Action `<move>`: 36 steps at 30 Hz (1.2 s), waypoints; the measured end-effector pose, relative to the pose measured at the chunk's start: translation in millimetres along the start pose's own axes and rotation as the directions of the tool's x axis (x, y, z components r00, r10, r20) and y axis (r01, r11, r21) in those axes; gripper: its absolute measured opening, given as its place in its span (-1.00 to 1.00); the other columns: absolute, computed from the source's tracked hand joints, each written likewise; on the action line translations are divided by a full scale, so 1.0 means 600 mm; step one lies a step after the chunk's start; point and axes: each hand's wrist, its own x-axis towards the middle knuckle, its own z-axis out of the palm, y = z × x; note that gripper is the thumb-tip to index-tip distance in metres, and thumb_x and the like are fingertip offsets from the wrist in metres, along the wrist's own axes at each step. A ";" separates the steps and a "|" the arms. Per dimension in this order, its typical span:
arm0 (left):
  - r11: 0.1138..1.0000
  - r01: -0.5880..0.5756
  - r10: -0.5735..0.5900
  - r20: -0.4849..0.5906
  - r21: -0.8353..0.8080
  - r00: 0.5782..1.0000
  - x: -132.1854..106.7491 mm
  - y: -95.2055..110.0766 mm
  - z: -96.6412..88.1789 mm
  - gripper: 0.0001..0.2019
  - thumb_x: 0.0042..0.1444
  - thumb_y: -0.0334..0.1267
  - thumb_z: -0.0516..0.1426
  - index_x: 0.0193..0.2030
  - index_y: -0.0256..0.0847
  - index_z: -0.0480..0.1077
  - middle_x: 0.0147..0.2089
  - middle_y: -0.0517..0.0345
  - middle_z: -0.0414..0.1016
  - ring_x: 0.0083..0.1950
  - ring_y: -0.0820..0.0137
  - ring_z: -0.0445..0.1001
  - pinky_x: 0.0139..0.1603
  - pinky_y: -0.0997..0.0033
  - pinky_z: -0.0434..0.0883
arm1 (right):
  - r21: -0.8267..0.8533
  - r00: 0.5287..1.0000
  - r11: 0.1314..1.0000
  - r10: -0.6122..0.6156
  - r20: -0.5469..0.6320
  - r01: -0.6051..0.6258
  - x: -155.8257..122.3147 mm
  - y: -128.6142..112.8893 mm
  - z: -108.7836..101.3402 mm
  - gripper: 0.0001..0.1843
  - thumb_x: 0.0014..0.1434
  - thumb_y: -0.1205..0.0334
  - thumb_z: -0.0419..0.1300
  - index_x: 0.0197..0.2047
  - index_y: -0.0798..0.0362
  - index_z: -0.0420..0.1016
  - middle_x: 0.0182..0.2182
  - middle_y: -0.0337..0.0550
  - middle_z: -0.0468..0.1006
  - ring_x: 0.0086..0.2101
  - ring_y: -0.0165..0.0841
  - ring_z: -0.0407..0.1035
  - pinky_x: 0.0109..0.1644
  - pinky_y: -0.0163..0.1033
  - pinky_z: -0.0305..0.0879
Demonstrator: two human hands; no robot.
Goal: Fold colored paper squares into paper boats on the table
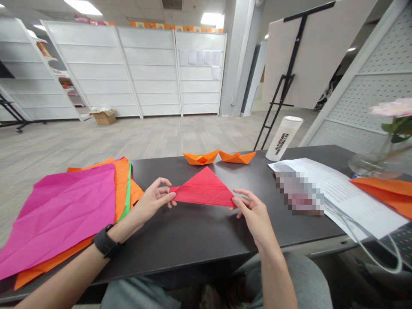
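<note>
A red paper folded into a triangle (203,189) is held just above the dark table (193,231). My left hand (154,201) pinches its left corner, thumb on top. My right hand (252,212) pinches its right corner. A black watch sits on my left wrist. Two folded orange paper boats (201,158) (237,157) stand side by side at the table's far edge, beyond the red paper.
A stack of pink, orange and green sheets (64,210) lies at the left. A white cylinder (284,138) stands at the back right, beside printed papers (337,189), orange sheets (383,191), a glass vase with a pink flower (380,159) and a white cable.
</note>
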 end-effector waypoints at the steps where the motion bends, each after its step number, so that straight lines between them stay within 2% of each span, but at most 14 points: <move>1: 1.000 0.007 -0.007 -0.005 -0.003 1.000 0.001 -0.002 -0.001 -0.53 -0.04 -0.12 0.36 -0.14 -0.18 0.19 -0.47 0.33 0.48 -0.47 0.44 0.51 -0.47 0.51 0.39 | 0.014 1.000 1.000 0.013 -0.011 -0.013 0.000 0.000 0.001 -0.49 0.04 -0.06 0.36 -0.04 0.08 0.46 -0.48 -0.15 0.59 -0.45 -0.30 0.47 -0.52 -0.34 0.22; 4: 1.000 0.025 -0.025 -0.028 -0.004 0.999 0.003 -0.006 -0.003 -0.47 -0.08 -0.16 0.38 -0.07 -0.21 0.23 -0.42 0.31 0.48 -0.42 0.42 0.54 -0.44 0.49 0.42 | 0.026 0.999 0.999 0.033 -0.020 -0.033 0.001 -0.001 0.003 -0.42 0.02 -0.05 0.37 0.01 0.10 0.41 -0.48 -0.15 0.60 -0.46 -0.29 0.48 -0.51 -0.34 0.22; 8: 0.998 0.057 -0.058 -0.054 -0.019 0.997 0.001 -0.003 -0.002 -0.54 -0.03 -0.10 0.34 -0.07 -0.23 0.30 -0.39 0.27 0.47 -0.44 0.47 0.47 -0.45 0.49 0.41 | 0.026 0.999 0.999 0.032 0.015 -0.033 0.003 0.000 0.004 -0.44 0.04 -0.04 0.37 0.01 0.11 0.40 -0.49 -0.16 0.60 -0.46 -0.30 0.48 -0.50 -0.34 0.22; 10: 0.999 0.039 -0.040 -0.072 -0.007 0.997 -0.002 0.002 0.000 -0.58 -0.04 -0.10 0.35 -0.11 -0.22 0.34 -0.38 0.27 0.47 -0.43 0.49 0.42 -0.43 0.49 0.40 | 0.027 0.999 0.999 0.029 0.027 -0.029 0.002 0.000 0.004 -0.44 0.05 -0.03 0.37 0.01 0.11 0.39 -0.50 -0.16 0.60 -0.47 -0.31 0.47 -0.49 -0.34 0.22; 13: 0.998 -0.015 0.021 -0.082 0.067 0.996 -0.005 0.007 0.001 -0.70 -0.05 -0.13 0.36 -0.29 -0.23 0.42 -0.35 0.23 0.46 -0.34 0.48 0.41 -0.30 0.49 0.38 | 0.032 1.000 0.999 0.022 0.016 -0.022 0.000 0.000 0.004 -0.45 0.05 -0.03 0.37 0.01 0.10 0.38 -0.50 -0.17 0.60 -0.46 -0.31 0.47 -0.49 -0.34 0.22; 15: 0.994 0.002 0.004 -0.059 0.106 0.998 -0.007 0.008 0.001 -0.74 -0.04 -0.13 0.35 -0.37 -0.26 0.44 -0.35 0.20 0.46 -0.30 0.47 0.40 -0.23 0.47 0.37 | 0.040 1.000 0.999 0.015 -0.002 -0.015 -0.001 -0.001 0.003 -0.45 0.05 -0.03 0.37 0.00 0.09 0.38 -0.50 -0.17 0.60 -0.47 -0.32 0.47 -0.50 -0.35 0.22; 18: 0.993 0.093 -0.095 0.019 0.071 0.995 -0.008 0.007 0.001 -0.72 -0.09 -0.16 0.38 -0.32 -0.26 0.46 -0.29 0.16 0.48 -0.25 0.43 0.42 -0.18 0.42 0.37 | 0.053 0.999 0.999 -0.001 -0.032 0.003 0.000 -0.002 0.002 -0.46 0.04 -0.03 0.38 -0.01 0.08 0.38 -0.50 -0.18 0.59 -0.48 -0.34 0.46 -0.50 -0.35 0.22; 21: 0.997 0.054 -0.058 0.085 0.050 0.995 -0.009 0.006 0.004 -0.73 -0.13 -0.22 0.39 -0.36 -0.26 0.44 -0.28 0.17 0.45 -0.21 0.41 0.42 -0.13 0.42 0.37 | 0.064 0.999 0.998 -0.008 -0.044 0.010 0.001 -0.003 0.003 -0.45 0.03 -0.03 0.39 -0.02 0.08 0.38 -0.49 -0.17 0.59 -0.48 -0.33 0.46 -0.50 -0.34 0.22; 24: 0.998 0.002 -0.008 0.093 0.065 0.996 -0.010 0.005 0.005 -0.77 -0.06 -0.21 0.36 -0.40 -0.25 0.42 -0.26 0.18 0.42 -0.29 0.46 0.40 -0.20 0.43 0.37 | 0.067 0.999 0.998 -0.003 -0.043 0.006 0.001 -0.004 0.005 -0.42 0.01 -0.05 0.40 -0.01 0.08 0.37 -0.48 -0.16 0.60 -0.48 -0.30 0.48 -0.51 -0.33 0.21; 27: 0.992 0.088 -0.096 0.099 0.087 0.990 -0.010 0.003 0.002 -0.76 0.03 -0.14 0.31 -0.26 -0.25 0.47 -0.20 0.09 0.50 -0.32 0.43 0.46 -0.23 0.39 0.41 | 0.068 0.999 0.998 0.004 -0.045 -0.001 0.001 -0.006 0.006 -0.41 0.01 -0.06 0.40 0.00 0.07 0.37 -0.48 -0.16 0.59 -0.48 -0.29 0.48 -0.51 -0.33 0.22; 31: 0.989 0.145 -0.146 0.099 0.022 0.984 -0.010 -0.001 0.000 -0.65 0.08 -0.08 0.28 -0.08 -0.24 0.46 -0.17 -0.01 0.56 -0.19 0.28 0.55 -0.23 0.36 0.46 | 0.067 0.999 0.998 0.010 -0.046 -0.007 0.000 -0.007 0.005 -0.39 0.00 -0.09 0.39 0.01 0.06 0.36 -0.49 -0.17 0.59 -0.48 -0.28 0.48 -0.50 -0.31 0.22; 36: 0.996 0.091 -0.091 0.107 0.008 0.990 -0.009 -0.005 -0.001 -0.72 0.06 -0.17 0.31 -0.19 -0.20 0.34 -0.27 0.19 0.46 -0.29 0.42 0.51 -0.30 0.43 0.47 | 0.054 1.000 0.998 0.017 -0.021 -0.016 0.000 -0.006 0.006 -0.36 0.01 -0.09 0.39 0.04 0.07 0.33 -0.48 -0.17 0.60 -0.48 -0.29 0.48 -0.50 -0.31 0.23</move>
